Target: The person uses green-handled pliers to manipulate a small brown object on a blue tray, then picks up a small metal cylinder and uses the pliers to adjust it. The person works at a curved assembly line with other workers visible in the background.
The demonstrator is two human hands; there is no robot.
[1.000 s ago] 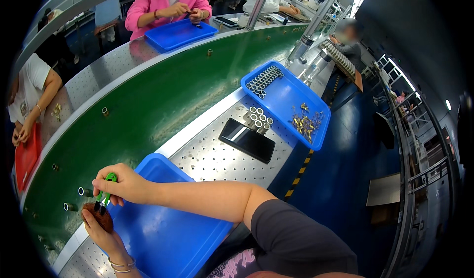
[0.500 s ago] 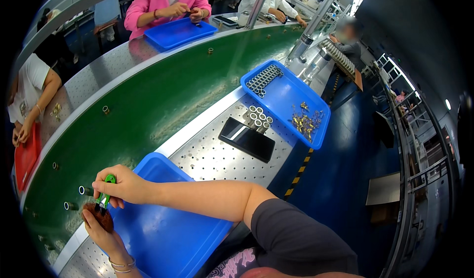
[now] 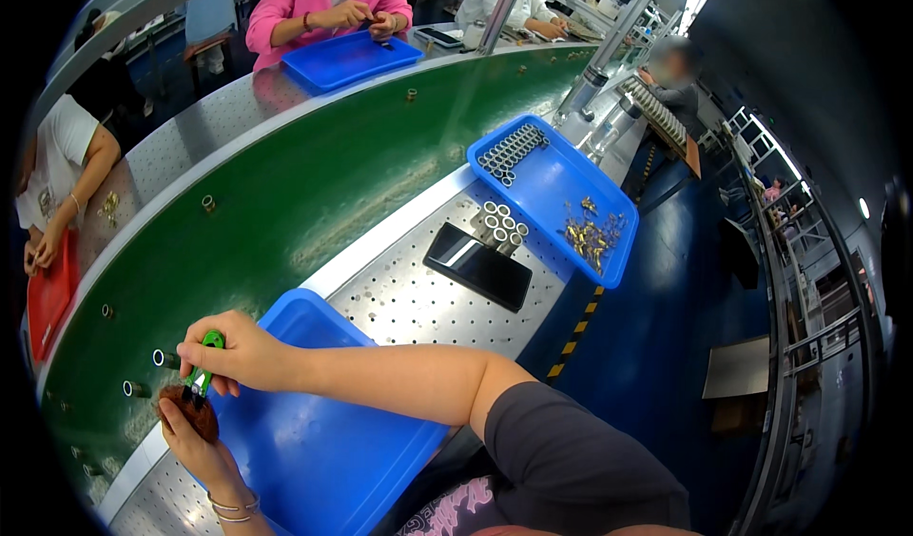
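Observation:
Green-handled pliers [image 3: 211,344] are gripped in my right hand [image 3: 249,353], their dark jaws angled down onto a reddish-brown, rough, rounded piece [image 3: 203,422]. My left hand [image 3: 198,455] holds that piece from below, fingers closed around it. What the jaws bite on is too small to make out. Both hands are over the left edge of a blue tray [image 3: 323,450]. Just past them, two short metal sleeves [image 3: 136,389] lie on the green belt [image 3: 276,194].
Right of the belt, a black phone [image 3: 477,267] lies on a perforated metal table [image 3: 385,312] beside several standing metal rings [image 3: 502,224]. A second blue tray [image 3: 561,170] holds rows of rings and small brass-coloured parts. Co-workers sit across the belt near a red tray [image 3: 52,289].
My hands keep the same grip on the pliers and the brown piece, with hardly any movement. Across the belt, the person in white has drawn their hands together.

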